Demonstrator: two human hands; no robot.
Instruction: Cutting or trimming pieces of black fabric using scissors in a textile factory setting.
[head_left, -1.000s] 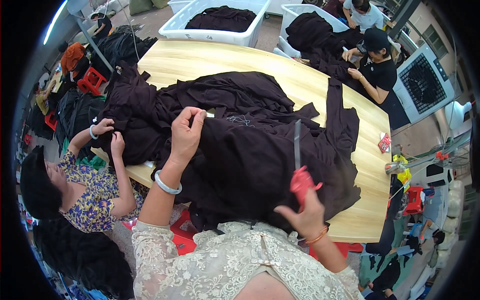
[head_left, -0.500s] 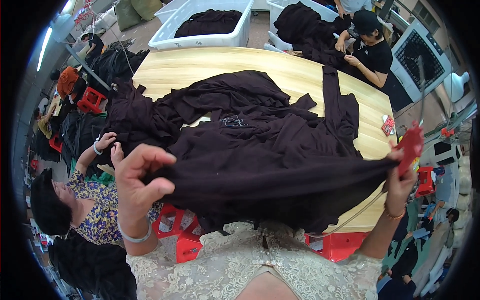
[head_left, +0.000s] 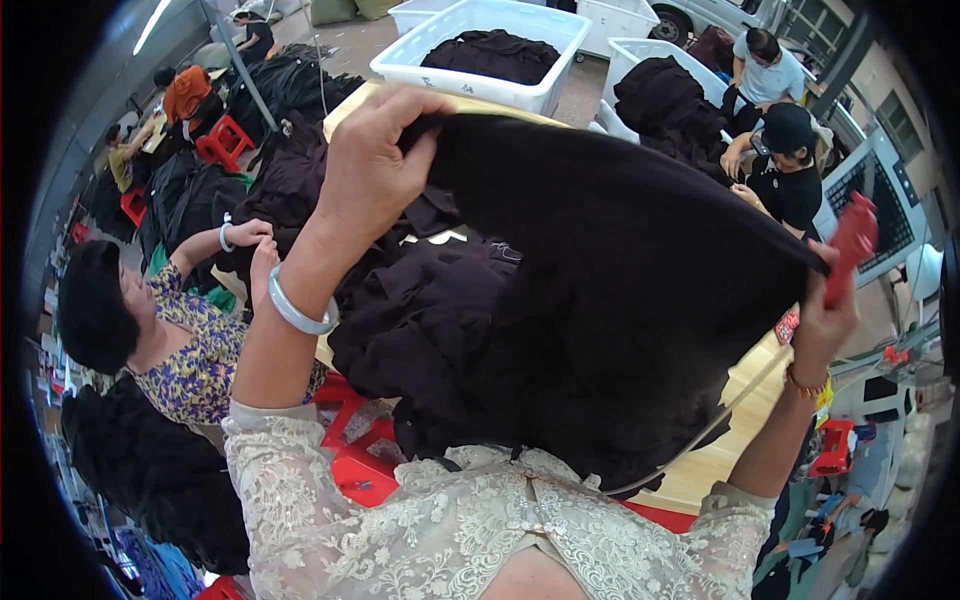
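A dark brown cloth garment [head_left: 620, 280] is stretched up in front of me between both hands. My left hand [head_left: 385, 150], raised high, pinches its upper left corner between thumb and fingers. On the right, my right hand [head_left: 828, 315] is closed on the other corner and also holds a red tool [head_left: 855, 245], whose exact kind I cannot make out. A clear hose [head_left: 735, 405] runs up past the garment toward that hand. More dark garments [head_left: 410, 300] lie heaped on the light wooden table [head_left: 705, 475], partly hidden behind the raised cloth.
White bins [head_left: 555, 95] with dark cloth stand beyond the table. At the left, a co-worker in a flowered top [head_left: 200, 345] handles dark cloth; another in a black cap [head_left: 785, 170] works at the far right. Red stools [head_left: 365, 470] sit by the table's near edge.
Both my hands have risen, the left one much more, and the garment has been lifted from near the table into an upright, spread sheet. The whole view has shifted a little.
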